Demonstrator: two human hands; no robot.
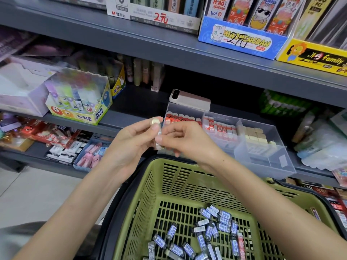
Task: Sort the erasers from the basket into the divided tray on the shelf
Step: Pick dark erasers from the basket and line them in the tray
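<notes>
I am holding a small stick of pale beige erasers point(155, 121), seemingly clear-wrapped, upright at the centre of the frame. My left grip point(135, 136) is pinching its upper end and my right grip point(185, 140) its lower end, so both are closed on it. I am keeping it raised over the far rim of the green basket point(150, 184), probably to work the wrap loose before filing it. The clear divided tray point(281, 166) is sitting on the shelf point(139, 102) just right of my hands. Its compartment of loose beige cubes point(253, 134), beside the red-sleeved erasers point(180, 118), looks like the match. Blue-sleeved erasers point(206, 231) are lying heaped on the basket floor at lower centre, awaiting sorting.
</notes>
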